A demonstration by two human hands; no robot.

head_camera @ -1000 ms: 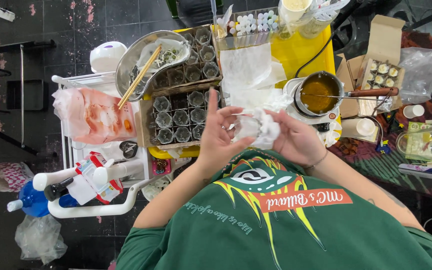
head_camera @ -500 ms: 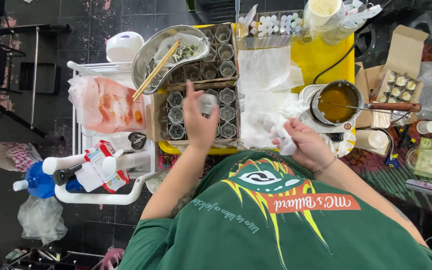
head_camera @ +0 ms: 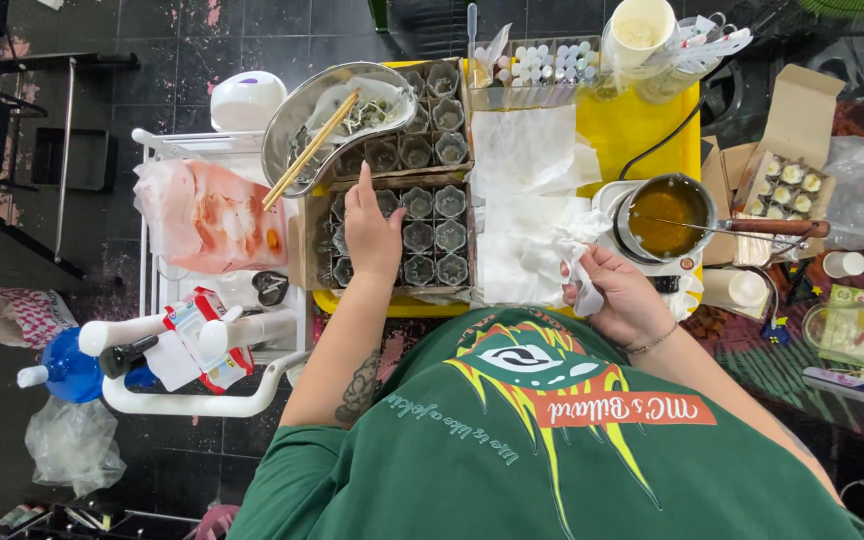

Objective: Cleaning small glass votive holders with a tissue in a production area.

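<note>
Glass cups [head_camera: 422,238] sit in two cardboard trays on the yellow bench [head_camera: 642,130], approx. 9 showing in the near tray, approx. 7 in the far one; all look empty, so I'd judge filling not begun. Left hand [head_camera: 372,235] rests on the near tray, fingers apart, holding nothing. Right hand [head_camera: 620,295] is closed round a crumpled tissue [head_camera: 584,290]. One pot of amber liquid [head_camera: 667,215] stands nearby.

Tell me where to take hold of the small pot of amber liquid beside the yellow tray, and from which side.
Grip the pot by its brown handle, coming from the right of the picture. The handle sticks out level toward that side, clear of the liquid, while the pot is open-topped and filled, so it probably needs to stay level. The right hand, holding a tissue, is nearest.
</note>
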